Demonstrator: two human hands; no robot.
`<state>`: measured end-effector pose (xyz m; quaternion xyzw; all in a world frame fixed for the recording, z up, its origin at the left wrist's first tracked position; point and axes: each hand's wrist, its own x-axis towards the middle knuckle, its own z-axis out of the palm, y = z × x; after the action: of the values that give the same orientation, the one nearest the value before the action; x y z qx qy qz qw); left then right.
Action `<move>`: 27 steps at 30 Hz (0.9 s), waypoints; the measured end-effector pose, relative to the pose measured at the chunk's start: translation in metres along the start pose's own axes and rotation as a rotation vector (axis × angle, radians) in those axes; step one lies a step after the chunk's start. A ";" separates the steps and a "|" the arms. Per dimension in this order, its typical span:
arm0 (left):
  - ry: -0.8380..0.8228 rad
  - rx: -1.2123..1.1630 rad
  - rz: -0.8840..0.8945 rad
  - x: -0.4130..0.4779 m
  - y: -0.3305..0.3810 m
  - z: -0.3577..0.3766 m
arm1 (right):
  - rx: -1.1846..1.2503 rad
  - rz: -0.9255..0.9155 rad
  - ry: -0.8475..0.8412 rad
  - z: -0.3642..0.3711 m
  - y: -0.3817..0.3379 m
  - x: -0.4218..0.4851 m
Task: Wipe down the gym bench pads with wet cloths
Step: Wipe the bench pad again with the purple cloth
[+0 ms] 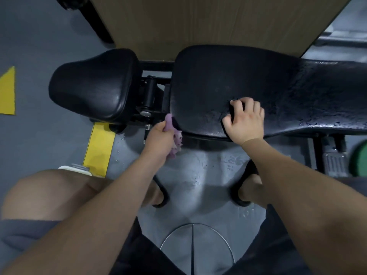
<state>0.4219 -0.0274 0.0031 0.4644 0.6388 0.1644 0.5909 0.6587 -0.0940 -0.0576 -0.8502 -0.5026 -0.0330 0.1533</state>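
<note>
Left hand (158, 139), just off centre toward 9 o'clock, is clamped round a purple cloth (174, 133), pressing it to the near corner of the long back pad (228, 82), right at the gap beside the seat pad (91, 86) out at 10 o'clock. Right hand (245, 122), toward 2 o'clock, sits on that back pad with fingers bent; something dark lies under them, and I cannot tell whether it is gripped. Hands apart. Pad surface glistens wet toward 3 o'clock. Wooden panel (198, 22) at 12, yellow floor strip (99, 147) at 9, green disc (359, 157) at the 3 o'clock edge.
</note>
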 end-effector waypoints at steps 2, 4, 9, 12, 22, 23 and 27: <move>-0.053 -0.094 0.010 -0.006 0.006 -0.011 | 0.024 0.008 -0.099 -0.011 -0.005 0.002; -0.090 -0.156 0.029 -0.013 0.011 -0.017 | 0.045 0.037 -0.184 -0.025 -0.014 0.003; -0.104 -0.169 0.064 -0.024 0.018 -0.019 | 0.418 -0.125 -0.133 -0.059 -0.054 -0.016; -0.116 -0.272 0.050 -0.029 0.020 -0.015 | 0.645 -0.114 -0.161 -0.073 -0.081 -0.030; -0.339 -0.320 0.004 -0.019 0.018 -0.002 | 0.648 -0.123 -0.244 -0.067 -0.087 -0.052; -0.283 -0.261 0.010 -0.015 0.019 0.000 | 0.612 -0.120 -0.237 -0.065 -0.082 -0.050; -0.055 -0.055 0.063 0.013 0.021 0.000 | 0.431 -0.063 -0.148 -0.055 -0.059 -0.035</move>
<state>0.4322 -0.0066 0.0109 0.4724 0.6026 0.1878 0.6152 0.5959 -0.1131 0.0007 -0.7818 -0.5343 0.1328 0.2927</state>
